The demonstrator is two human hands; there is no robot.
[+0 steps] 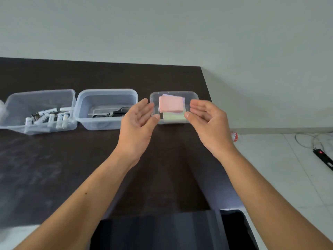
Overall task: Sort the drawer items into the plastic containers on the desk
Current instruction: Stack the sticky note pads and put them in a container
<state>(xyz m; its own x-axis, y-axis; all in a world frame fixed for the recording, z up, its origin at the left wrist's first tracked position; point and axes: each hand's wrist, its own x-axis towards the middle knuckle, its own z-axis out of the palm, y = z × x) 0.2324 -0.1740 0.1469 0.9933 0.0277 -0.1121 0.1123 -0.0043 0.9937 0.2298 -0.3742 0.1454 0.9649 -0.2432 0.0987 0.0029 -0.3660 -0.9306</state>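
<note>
Three clear plastic containers stand in a row on the dark desk (54, 168). The left container (10, 103) holds several white batteries (48, 117). In the middle container (106, 92) lies a pair of black-handled scissors (113, 112). The small right container (192, 95) holds a stack of pastel sticky notes, with a pink pad (171, 104) on top and a pale green pad (173, 117) below it. My left hand (137, 121) and my right hand (209, 120) hover on either side of this small container, palms facing each other, fingers apart, holding nothing.
An open dark drawer (162, 230) shows at the bottom edge below the desk. The desk's right edge runs near the small container. On the white floor to the right lie a black power strip (324, 159), a cable and a small red-and-white object (234, 136).
</note>
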